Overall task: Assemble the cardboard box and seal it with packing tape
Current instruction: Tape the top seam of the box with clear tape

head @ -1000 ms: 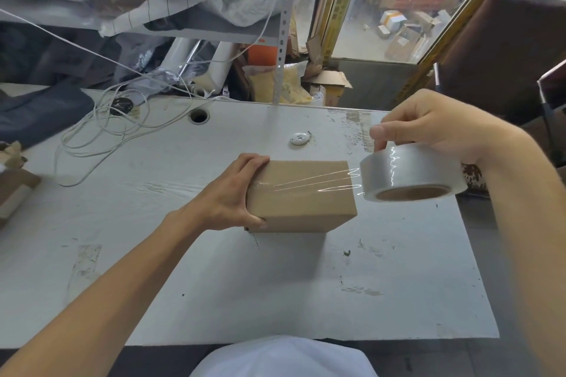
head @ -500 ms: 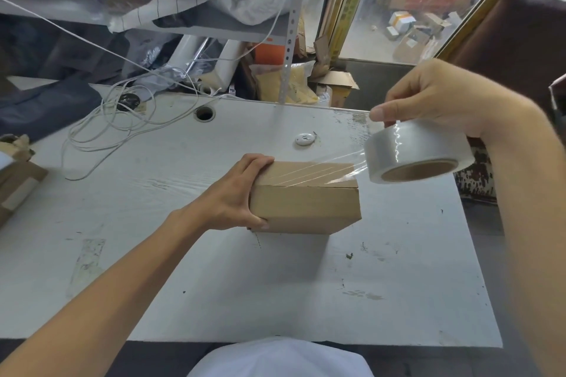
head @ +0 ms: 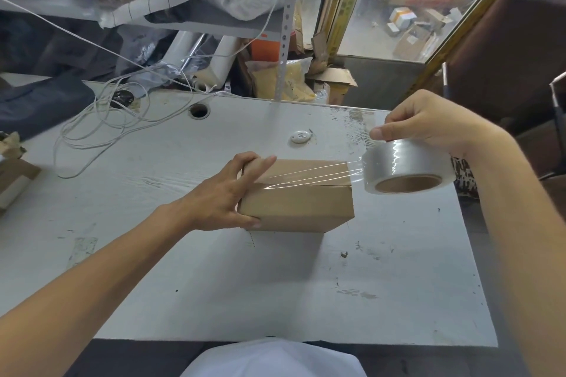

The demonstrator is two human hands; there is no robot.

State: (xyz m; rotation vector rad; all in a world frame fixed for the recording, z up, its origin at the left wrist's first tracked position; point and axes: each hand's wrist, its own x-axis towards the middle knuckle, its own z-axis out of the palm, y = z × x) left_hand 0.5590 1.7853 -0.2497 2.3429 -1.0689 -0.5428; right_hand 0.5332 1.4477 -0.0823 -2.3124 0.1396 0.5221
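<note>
So the big white table [head: 214, 269] takes up most of the view, and the cardboard box [head: 303, 208] sits pretty much dead centre on it, flaps already folded shut. Off around 10 o'clock from the box there's a tangle of white cable [head: 101, 131], and a little white round thing [head: 300, 136] at 12 o'clock (no idea what it is, too small to tell).

The left hand [head: 226, 196] is on the box's 9 o'clock end, fingers laid over the top edge and thumb tucked low on the near side, so its grip is wrapped round that end of the box, pinning it down. The right hand [head: 428, 122] is out at 3 o'clock, its grip closed on the tape roll [head: 407, 167], held off the table with the core facing the camera. A clear strip [head: 312, 177] runs taut from the roll across the box top toward the left fingers.

My guess: that box is light and probably empty, so it'll skid if the tape gets yanked, hence holding the end. Cardboard's stiff at the edges but the top flaps will cave if pressed mid-panel, so hold the corners. Clear tape is floppy and loves to fold onto itself, keep it tight
</note>
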